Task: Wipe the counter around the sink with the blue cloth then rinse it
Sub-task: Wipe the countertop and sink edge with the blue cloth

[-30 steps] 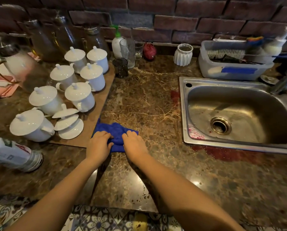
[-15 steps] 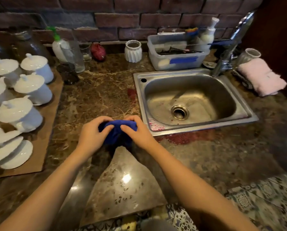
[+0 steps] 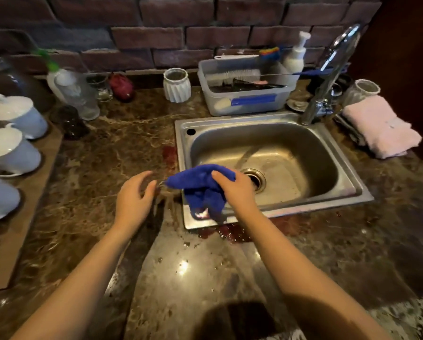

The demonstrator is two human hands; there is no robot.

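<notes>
My right hand (image 3: 232,190) grips the blue cloth (image 3: 200,190), which hangs bunched above the front-left corner of the steel sink (image 3: 353,177). My left hand (image 3: 134,195) hovers just left of the cloth with its fingers apart and holds nothing. The brown marble counter (image 3: 112,153) carries a red stain (image 3: 168,153) left of the sink and a larger red spill (image 3: 232,233) along the sink's front edge. The tap (image 3: 328,72) rises at the sink's back right corner, with no water running.
White lidded cups (image 3: 14,133) on a brown board (image 3: 26,217) line the left side. Glasses (image 3: 82,96), a soap bottle (image 3: 55,79) and a white ribbed cup (image 3: 177,85) stand at the back. A plastic tub (image 3: 245,94) with brushes sits behind the sink. Right of it lies a folded pink towel (image 3: 380,126).
The cloth has been lifted off the counter and carried right over the sink's corner. My left hand has let go of it; only my right hand holds it now.
</notes>
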